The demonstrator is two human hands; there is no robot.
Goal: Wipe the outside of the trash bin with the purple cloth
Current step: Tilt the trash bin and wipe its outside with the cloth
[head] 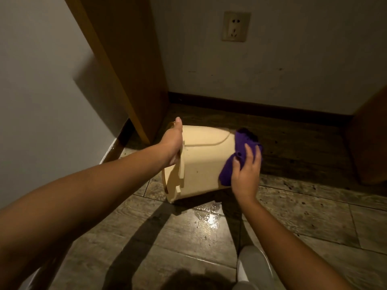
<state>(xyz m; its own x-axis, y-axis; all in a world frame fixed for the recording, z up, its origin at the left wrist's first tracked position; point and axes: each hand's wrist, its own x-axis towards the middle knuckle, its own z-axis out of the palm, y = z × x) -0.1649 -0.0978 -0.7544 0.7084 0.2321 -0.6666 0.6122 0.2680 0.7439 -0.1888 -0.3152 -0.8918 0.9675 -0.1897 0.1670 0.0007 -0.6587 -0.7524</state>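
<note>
A cream plastic trash bin [204,162] lies tipped on its side above the wooden floor, its open rim to the left and its base to the right. My left hand [172,143] grips the rim, thumb up over the top edge. My right hand [247,170] holds a bunched purple cloth [238,155] pressed against the bin's base end on the right. Part of the cloth hangs below my fingers and part wraps over the bin's far corner.
A wet soapy patch [206,216] shines on the floor just under the bin. A wooden cabinet panel [134,70] stands at the left behind the bin, another cabinet side [368,139] at the right. A wall socket [236,26] sits above. A white shoe [254,266] is near the bottom.
</note>
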